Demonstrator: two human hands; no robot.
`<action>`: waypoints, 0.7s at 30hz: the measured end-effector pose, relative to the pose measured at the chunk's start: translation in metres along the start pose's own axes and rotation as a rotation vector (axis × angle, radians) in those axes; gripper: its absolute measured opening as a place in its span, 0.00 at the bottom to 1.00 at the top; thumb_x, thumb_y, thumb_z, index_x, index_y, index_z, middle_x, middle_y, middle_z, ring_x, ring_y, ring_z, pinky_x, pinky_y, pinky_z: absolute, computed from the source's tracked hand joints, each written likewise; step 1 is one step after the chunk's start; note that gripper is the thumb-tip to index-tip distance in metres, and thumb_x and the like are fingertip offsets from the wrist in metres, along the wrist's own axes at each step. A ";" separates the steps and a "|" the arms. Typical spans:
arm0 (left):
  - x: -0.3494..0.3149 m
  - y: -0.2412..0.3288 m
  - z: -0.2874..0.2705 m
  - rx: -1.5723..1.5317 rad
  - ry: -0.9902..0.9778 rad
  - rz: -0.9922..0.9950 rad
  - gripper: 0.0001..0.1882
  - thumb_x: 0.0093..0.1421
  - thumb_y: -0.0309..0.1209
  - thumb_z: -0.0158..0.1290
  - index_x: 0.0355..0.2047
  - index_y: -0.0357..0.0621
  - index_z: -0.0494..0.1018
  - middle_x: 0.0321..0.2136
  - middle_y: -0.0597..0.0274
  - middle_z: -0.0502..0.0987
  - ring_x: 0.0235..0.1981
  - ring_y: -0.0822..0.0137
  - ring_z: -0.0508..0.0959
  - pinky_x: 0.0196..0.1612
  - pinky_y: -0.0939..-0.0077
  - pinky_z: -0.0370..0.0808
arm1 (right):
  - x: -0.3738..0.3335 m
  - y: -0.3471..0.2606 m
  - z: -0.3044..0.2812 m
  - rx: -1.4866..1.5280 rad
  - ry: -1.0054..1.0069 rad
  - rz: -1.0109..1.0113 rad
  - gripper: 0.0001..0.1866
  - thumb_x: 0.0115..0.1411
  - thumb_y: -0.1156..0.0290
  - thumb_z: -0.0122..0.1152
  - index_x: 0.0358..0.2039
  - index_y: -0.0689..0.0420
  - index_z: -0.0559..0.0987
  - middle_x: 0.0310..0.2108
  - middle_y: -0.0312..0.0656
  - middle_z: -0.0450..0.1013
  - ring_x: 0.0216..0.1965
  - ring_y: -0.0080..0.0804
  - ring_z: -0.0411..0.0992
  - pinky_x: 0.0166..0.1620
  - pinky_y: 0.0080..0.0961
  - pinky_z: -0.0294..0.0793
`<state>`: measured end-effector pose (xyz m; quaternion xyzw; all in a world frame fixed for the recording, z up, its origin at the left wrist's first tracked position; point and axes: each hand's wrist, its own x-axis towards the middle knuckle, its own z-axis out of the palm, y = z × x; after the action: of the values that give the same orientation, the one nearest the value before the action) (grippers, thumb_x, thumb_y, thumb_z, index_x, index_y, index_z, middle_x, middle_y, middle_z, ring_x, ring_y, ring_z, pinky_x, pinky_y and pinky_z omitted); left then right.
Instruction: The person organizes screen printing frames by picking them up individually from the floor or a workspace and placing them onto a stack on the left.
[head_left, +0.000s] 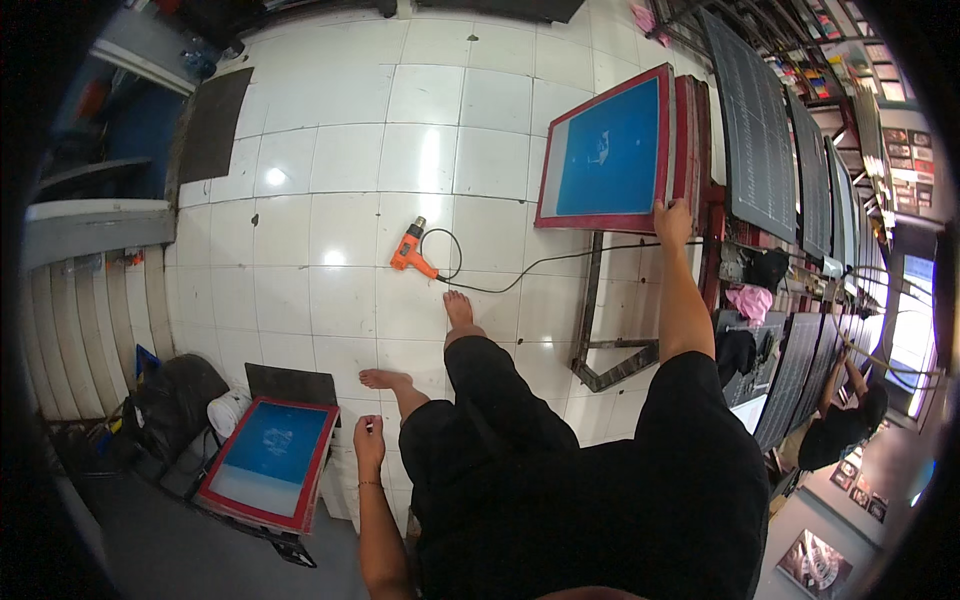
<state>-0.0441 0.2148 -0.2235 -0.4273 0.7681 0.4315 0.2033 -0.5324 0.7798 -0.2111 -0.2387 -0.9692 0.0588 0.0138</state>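
Head view: at 2 o'clock, the right hand (673, 220) grips the lower corner of the red-framed blue screen (615, 165) at 1 o'clock. The left hand (369, 440), at 7 o'clock, has curled fingers; whether closed cannot be told. Orange heat gun (411, 250), 10 o'clock.

Single head-worn view, taken from the left fisheye lens of a side-by-side pair. Position: above and behind the right-hand fingers (674, 206) and left-hand fingers (368, 424). Facing steeply downward. The person's black shirt (600, 500) is nearest, behind the fingers; the tiled floor (290, 160) lies below and ahead of them, farther off. Straight edges bow outward.
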 end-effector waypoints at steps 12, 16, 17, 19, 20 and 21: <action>-0.036 -0.036 -0.020 0.014 -0.022 -0.046 0.16 0.63 0.38 0.51 0.35 0.33 0.74 0.32 0.48 0.78 0.33 0.57 0.78 0.40 0.67 0.74 | -0.031 -0.116 0.024 0.067 0.212 -0.194 0.24 0.55 0.52 0.63 0.29 0.66 0.75 0.32 0.57 0.73 0.37 0.57 0.73 0.40 0.48 0.71; -0.001 -0.035 -0.036 -0.048 0.022 0.046 0.17 0.63 0.39 0.50 0.38 0.33 0.73 0.34 0.45 0.78 0.36 0.53 0.79 0.41 0.65 0.74 | -0.077 -0.164 -0.043 0.103 0.254 -0.476 0.21 0.56 0.55 0.63 0.27 0.64 0.73 0.30 0.53 0.71 0.36 0.54 0.70 0.40 0.46 0.68; 0.014 -0.036 -0.039 -0.109 0.021 0.066 0.19 0.63 0.40 0.50 0.40 0.33 0.74 0.36 0.47 0.78 0.39 0.57 0.78 0.44 0.67 0.72 | -0.094 -0.176 -0.065 0.118 0.260 -0.551 0.21 0.56 0.56 0.63 0.27 0.64 0.73 0.30 0.52 0.70 0.35 0.53 0.69 0.40 0.45 0.67; 0.040 -0.022 -0.051 -0.185 0.073 0.153 0.20 0.63 0.41 0.49 0.41 0.32 0.74 0.35 0.49 0.78 0.38 0.59 0.77 0.44 0.68 0.72 | -0.135 -0.207 -0.113 0.187 0.223 -0.626 0.21 0.56 0.56 0.63 0.27 0.64 0.72 0.28 0.51 0.68 0.34 0.52 0.67 0.38 0.44 0.66; 0.055 -0.024 -0.054 -0.228 0.069 0.159 0.20 0.63 0.41 0.49 0.40 0.33 0.74 0.34 0.52 0.78 0.37 0.61 0.77 0.42 0.69 0.72 | -0.159 -0.222 -0.136 0.224 0.191 -0.673 0.21 0.56 0.56 0.63 0.27 0.63 0.71 0.28 0.50 0.68 0.33 0.52 0.67 0.38 0.43 0.65; 0.072 -0.025 -0.063 -0.266 0.064 0.170 0.19 0.63 0.42 0.49 0.39 0.34 0.74 0.33 0.55 0.78 0.36 0.64 0.76 0.41 0.71 0.72 | -0.182 -0.235 -0.159 0.253 0.179 -0.698 0.21 0.56 0.56 0.63 0.27 0.63 0.70 0.27 0.50 0.67 0.32 0.51 0.66 0.37 0.42 0.65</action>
<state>-0.0597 0.1207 -0.2505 -0.3973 0.7436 0.5314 0.0832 -0.4706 0.5057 -0.0251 0.1051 -0.9723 0.1484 0.1470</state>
